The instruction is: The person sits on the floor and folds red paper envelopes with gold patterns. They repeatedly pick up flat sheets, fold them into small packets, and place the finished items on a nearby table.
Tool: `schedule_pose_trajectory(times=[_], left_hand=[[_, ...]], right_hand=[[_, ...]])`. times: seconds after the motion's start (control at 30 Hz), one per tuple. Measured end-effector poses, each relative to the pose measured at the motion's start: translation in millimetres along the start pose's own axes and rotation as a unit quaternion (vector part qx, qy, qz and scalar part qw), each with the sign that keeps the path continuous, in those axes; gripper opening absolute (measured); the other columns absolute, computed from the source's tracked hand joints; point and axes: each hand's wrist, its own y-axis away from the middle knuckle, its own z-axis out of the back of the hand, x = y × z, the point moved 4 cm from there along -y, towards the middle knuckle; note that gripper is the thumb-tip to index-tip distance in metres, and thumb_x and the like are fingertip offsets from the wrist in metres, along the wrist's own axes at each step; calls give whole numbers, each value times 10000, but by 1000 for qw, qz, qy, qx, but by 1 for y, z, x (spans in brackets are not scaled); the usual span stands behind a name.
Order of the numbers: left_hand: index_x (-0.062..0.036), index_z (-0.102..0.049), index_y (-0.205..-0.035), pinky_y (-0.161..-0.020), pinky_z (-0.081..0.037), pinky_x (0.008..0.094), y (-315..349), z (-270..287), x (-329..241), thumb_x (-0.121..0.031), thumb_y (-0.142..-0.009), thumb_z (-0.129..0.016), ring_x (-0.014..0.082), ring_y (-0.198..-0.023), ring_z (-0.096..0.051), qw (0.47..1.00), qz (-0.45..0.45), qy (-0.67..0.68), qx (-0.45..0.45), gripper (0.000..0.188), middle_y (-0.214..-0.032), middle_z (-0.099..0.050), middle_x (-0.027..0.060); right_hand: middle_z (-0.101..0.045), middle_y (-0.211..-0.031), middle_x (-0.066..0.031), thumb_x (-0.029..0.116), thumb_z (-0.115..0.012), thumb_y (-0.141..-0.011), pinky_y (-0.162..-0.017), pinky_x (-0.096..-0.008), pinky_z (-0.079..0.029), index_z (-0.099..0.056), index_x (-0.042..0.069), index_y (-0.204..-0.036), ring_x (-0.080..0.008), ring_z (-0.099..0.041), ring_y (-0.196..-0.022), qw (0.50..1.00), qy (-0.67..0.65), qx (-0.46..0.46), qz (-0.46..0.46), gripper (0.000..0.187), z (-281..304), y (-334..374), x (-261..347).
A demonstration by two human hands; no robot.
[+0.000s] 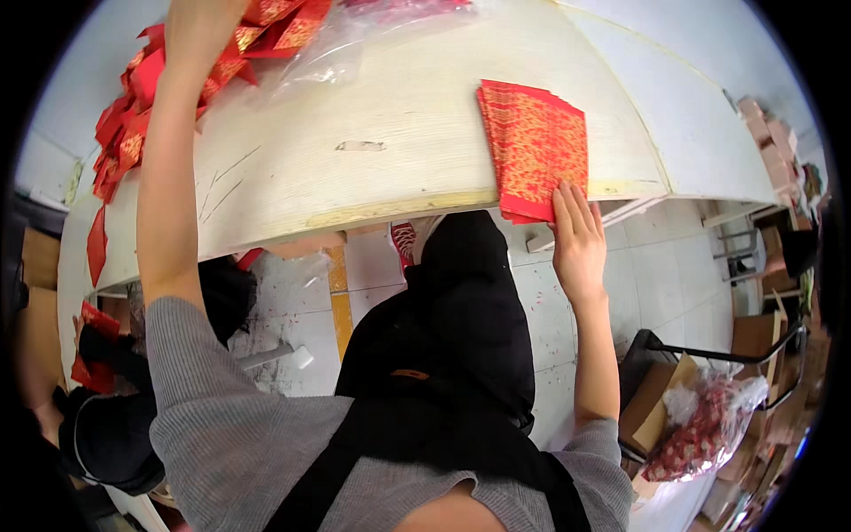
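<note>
A stack of red envelopes (539, 146) with gold patterning lies at the right of the white table, its near end reaching past the front edge. My right hand (581, 238) rests against the stack's near right corner, fingers stretched out and lying flat on it. At the far left, my left hand (206, 19) reaches into a loose heap of red and gold envelopes (133, 97). The upper picture edge cuts that hand off, so its fingers are hidden. Beside the heap lies a clear plastic bag (324, 66).
The white table (399, 106) has a worn front edge. Another person's arm (35, 390) shows at the far left, near more red pieces (96, 346). At the lower right stands a black-handled cart (651, 346) with a cardboard box and a filled plastic bag (705, 430).
</note>
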Motion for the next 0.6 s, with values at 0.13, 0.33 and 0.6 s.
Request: schedule_pose_trajectory(times=[0.13,0.33,0.6], left_hand=[[-71,-699,-1052,-691,-522,282,65,-17,-104,-219,-888,-660,153,-812,-682,943,-28,252,214,225,-973,-712,103],[36,-674,-791,-458,-458,221,197,-30,-204,-301,-939,-618,98,-520,-612,644,238,547,478,372,-625,-652,77],[29,-660,-928,-494,-471,221,256,-44,-239,-241,-921,-646,95,-630,-638,341,512,709,345,270,-778,-681,69]], right_hand=[[-622,-1184,-185,27,-574,-793,-982,-470,-448,-592,-50,-1131,-327,-591,-1125,993,36,-111,30,347,-1,7,2],[-666,-1074,-150,7,-577,-780,-941,-442,-493,-633,-23,-998,-304,-630,-1036,980,-38,-180,71,227,7,14,1],[-609,-1233,-136,74,-677,-774,-1071,-537,-342,-683,53,-1090,-337,-501,-1209,967,-91,-223,89,316,34,62,46]])
